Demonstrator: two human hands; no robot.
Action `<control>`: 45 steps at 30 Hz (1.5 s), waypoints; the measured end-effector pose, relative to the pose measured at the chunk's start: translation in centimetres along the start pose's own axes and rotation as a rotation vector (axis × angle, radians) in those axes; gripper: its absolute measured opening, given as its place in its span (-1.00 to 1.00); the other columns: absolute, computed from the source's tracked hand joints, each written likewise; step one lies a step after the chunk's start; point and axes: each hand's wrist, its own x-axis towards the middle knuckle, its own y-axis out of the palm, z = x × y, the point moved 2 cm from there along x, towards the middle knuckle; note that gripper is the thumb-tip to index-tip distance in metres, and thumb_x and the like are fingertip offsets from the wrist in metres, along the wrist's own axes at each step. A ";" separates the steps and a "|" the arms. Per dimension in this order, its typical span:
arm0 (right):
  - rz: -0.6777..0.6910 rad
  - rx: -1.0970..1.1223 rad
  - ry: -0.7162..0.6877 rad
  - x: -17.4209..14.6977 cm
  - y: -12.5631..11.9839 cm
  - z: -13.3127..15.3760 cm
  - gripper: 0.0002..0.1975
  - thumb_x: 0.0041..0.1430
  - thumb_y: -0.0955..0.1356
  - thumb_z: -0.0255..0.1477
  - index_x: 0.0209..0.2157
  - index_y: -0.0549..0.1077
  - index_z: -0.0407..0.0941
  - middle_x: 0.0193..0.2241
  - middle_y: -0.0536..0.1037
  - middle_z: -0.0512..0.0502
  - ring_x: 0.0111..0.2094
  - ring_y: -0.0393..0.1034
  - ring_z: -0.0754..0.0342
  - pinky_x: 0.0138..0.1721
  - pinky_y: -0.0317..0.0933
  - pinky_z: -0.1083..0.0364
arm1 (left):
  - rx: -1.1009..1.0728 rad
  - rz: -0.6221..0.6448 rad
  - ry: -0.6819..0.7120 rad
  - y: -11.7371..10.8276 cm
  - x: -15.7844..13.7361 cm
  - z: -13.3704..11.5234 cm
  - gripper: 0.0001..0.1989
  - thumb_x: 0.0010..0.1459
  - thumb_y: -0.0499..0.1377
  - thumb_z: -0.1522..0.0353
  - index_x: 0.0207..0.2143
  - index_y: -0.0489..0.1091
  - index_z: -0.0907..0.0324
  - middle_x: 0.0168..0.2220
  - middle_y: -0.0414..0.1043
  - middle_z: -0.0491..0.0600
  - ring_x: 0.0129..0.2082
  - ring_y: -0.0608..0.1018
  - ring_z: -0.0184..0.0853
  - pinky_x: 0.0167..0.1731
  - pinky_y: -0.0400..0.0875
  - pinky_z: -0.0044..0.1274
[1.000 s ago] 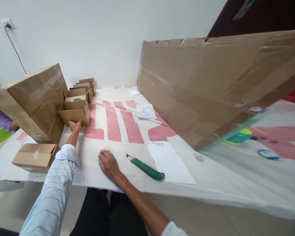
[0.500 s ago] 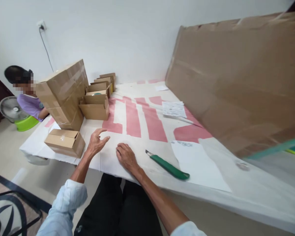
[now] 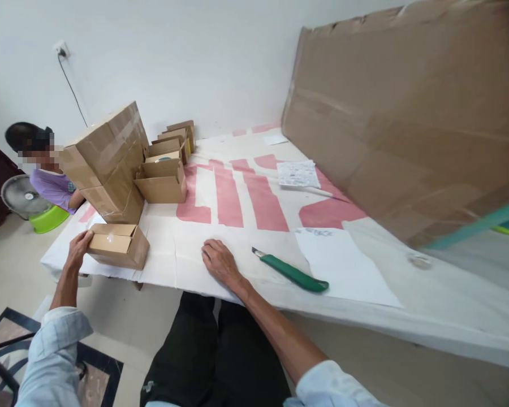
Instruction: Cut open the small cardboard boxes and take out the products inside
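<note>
White wall (image 3: 220,62) behind cloth-covered bench (image 3: 169,240); small cardboard carton (image 3: 114,251) at near-left edge. Left hand (image 3: 78,247) outstretched, touching carton's left end, cannot tell if grip closed; right hand (image 3: 222,263) palm-down on bench, empty, unclenched.

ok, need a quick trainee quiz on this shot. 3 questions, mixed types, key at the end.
1. Multiple choice: what is the wearer's left hand touching?
a) the fan
b) the near box
c) the wall socket

2. True or false: the wearer's right hand is off the knife.

3. Fill in the blank: in this view, the end of the knife's handle overlaps a white sheet of ____.

Key: 1 b, at its left end; 2 true; 3 paper.
</note>
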 end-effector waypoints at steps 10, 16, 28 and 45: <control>0.009 0.016 0.033 0.1 -0.6 0.3 -0.74 0.34 0.26 -0.54 -0.13 0.57 -0.08 -0.11 0.59 -0.24 -0.06 0.41 -0.17 0.12 0.30 -0.13 | -0.261 0.263 0.005 5.7 -8.4 -1.6 -0.27 -0.11 0.40 -0.17 -0.11 0.63 0.23 -0.14 0.67 0.06 -0.05 0.62 -0.01 -0.05 0.54 -0.35; -0.071 0.327 0.249 -0.2 -1.8 -0.7 -0.76 0.34 0.25 -0.41 -0.24 0.57 -0.06 -0.22 0.63 -0.18 -0.19 0.43 -0.10 -0.07 0.35 -0.04 | -0.450 0.538 0.025 9.4 -14.1 -3.2 -0.29 -0.03 0.43 -0.16 -0.02 0.60 0.16 -0.06 0.64 0.15 0.00 0.64 0.04 0.00 0.56 -0.26; -0.129 0.481 0.422 -0.1 -2.7 -0.9 -0.60 0.31 0.25 -0.17 -0.22 0.63 -0.11 -0.19 0.70 -0.19 -0.20 0.51 -0.07 -0.15 0.36 0.01 | -0.871 0.776 0.073 12.0 -14.6 -0.9 0.28 -0.17 0.48 -0.25 0.47 0.20 0.17 0.49 0.20 0.27 0.51 0.19 0.27 0.46 0.15 -0.11; -0.192 0.889 0.632 -1.0 -6.2 1.3 -0.30 0.20 0.37 0.22 -0.08 0.68 -0.13 -0.13 0.74 -0.18 -0.08 0.59 -0.18 -0.02 0.41 -0.07 | -0.592 0.891 0.134 12.4 -16.1 -0.5 0.34 -0.27 0.58 0.23 0.54 0.05 0.14 0.44 0.25 0.26 0.42 0.30 0.25 0.29 0.40 -0.15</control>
